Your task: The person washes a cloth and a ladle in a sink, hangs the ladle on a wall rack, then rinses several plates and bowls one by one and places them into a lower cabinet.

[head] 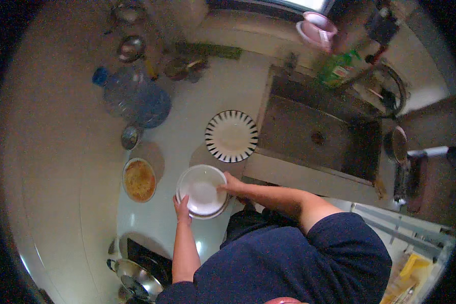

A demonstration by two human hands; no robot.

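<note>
Before my body I hold white dishes [204, 190], plates or shallow bowls that look stacked, since a second rim shows along the lower edge. My left hand [182, 209] grips them at the lower left, thumb over the rim. On the right side, my right hand [232, 184] has its thumb on the upper face and its other fingers mostly hidden. Just beyond, a white plate with black dashes around its rim [231, 136] lies on the pale countertop [182, 142]. To the left stands a dish of yellowish-brown food [139, 179].
A sink [300, 125] lies to the right, with a green bottle [339, 69] behind it. Pans [396, 144] sit past its right side. A large water bottle [136, 97] and a metal container [131, 136] line the left. A metal wok [138, 279] is at lower left.
</note>
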